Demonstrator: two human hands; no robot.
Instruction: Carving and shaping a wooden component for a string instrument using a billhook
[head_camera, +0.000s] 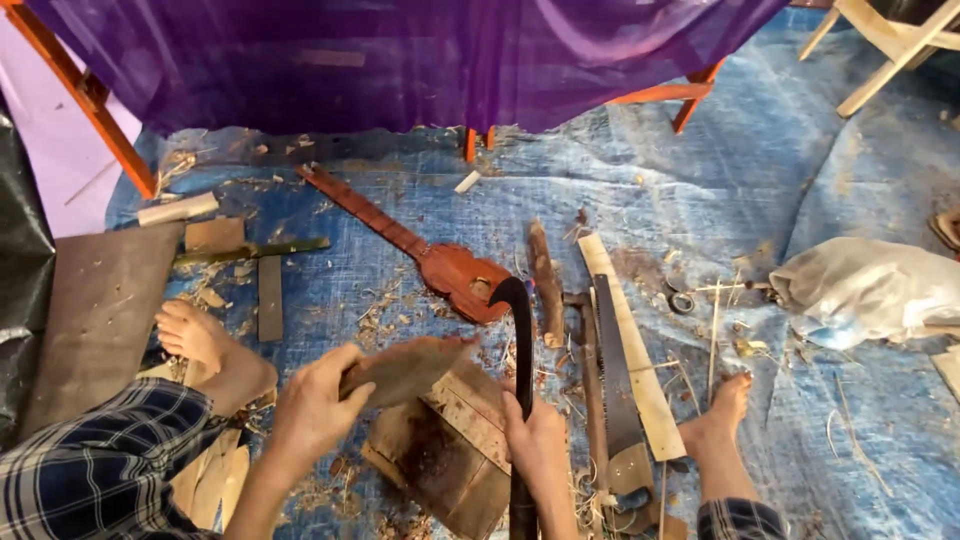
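Observation:
My left hand (315, 405) grips a flat brown piece of wood (405, 368) by its left end and holds it tilted over a worn wooden block (450, 450) on the ground. My right hand (537, 440) is closed around the dark handle of a curved black blade (520, 330), whose hooked tip rises just above the far end of the wood piece. My bare feet rest on the blue tarp (700, 180) to either side.
A small red-brown stringed-instrument body with a long neck (440, 262) lies beyond the block. A handsaw (615, 390), a pale wooden slat (630, 340) and a stick lie to the right. Boards and offcuts sit at left, a white bag (860, 290) at right, purple cloth behind.

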